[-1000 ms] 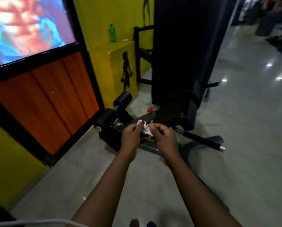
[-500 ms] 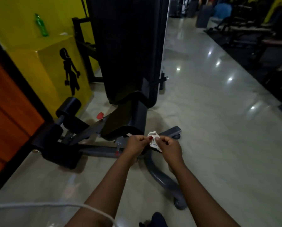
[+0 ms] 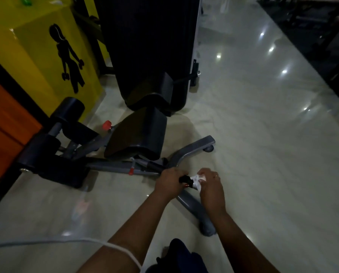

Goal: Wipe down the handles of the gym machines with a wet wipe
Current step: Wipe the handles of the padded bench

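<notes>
**Wipe's on the bench handle**

Upper left: glossy yellow box (image 3: 36,46) with a black figure on it. Centre: padded black bench (image 3: 137,133) on grey tube legs (image 3: 190,148). Lower centre: left hand (image 3: 167,182) curled round the black handle (image 3: 184,179), right hand (image 3: 212,187) pinching the crumpled white wipe (image 3: 196,178) at its tip. Shiny pale floor (image 3: 263,154) on the right.

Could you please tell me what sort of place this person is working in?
Most likely a gym: a padded bench with roller pads, a yellow panel bearing a dumbbell-lifting figure, and more dark machines across the glossy floor.
</notes>
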Demonstrator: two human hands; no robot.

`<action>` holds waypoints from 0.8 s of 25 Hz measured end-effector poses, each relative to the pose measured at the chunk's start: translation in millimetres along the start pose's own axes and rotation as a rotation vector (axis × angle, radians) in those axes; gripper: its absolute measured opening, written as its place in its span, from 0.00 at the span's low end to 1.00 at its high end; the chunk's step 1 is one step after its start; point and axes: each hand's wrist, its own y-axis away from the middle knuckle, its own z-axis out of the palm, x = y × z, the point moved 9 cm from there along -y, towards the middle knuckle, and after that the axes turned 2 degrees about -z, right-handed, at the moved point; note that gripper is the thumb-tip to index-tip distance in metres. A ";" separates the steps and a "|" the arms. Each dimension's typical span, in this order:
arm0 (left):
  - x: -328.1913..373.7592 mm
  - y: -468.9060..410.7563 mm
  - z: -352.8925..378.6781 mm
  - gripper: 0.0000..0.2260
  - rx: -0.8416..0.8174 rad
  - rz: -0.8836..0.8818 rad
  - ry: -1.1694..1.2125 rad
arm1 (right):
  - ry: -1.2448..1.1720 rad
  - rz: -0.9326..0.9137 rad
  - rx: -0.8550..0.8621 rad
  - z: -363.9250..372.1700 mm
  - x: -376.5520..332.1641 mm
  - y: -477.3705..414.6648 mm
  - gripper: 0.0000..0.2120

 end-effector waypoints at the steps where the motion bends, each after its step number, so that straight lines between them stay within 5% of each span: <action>1: -1.7 -4.2 8.2 0.15 -0.016 -0.018 -0.065 | 0.090 -0.066 -0.013 5.5 -1.1 1.4 0.11; 8: -21.6 -30.5 30.6 0.13 -0.049 -0.192 -0.194 | 0.257 -0.437 0.030 16.7 -22.5 12.9 0.19; 11: -20.4 -37.8 32.6 0.12 -0.109 -0.210 -0.207 | 0.288 -0.320 -0.095 10.1 -19.9 -27.0 0.04; 14: -20.7 -39.3 32.1 0.14 -0.091 -0.208 -0.220 | 0.036 0.054 -0.224 18.3 14.9 -31.1 0.14; 17: -24.6 -42.7 38.2 0.15 -0.126 -0.220 -0.228 | 0.127 -0.189 0.104 16.2 7.1 14.0 0.05; 20: -22.4 -42.3 33.3 0.16 -0.093 -0.213 -0.249 | 0.021 -0.228 0.086 19.5 4.1 8.9 0.04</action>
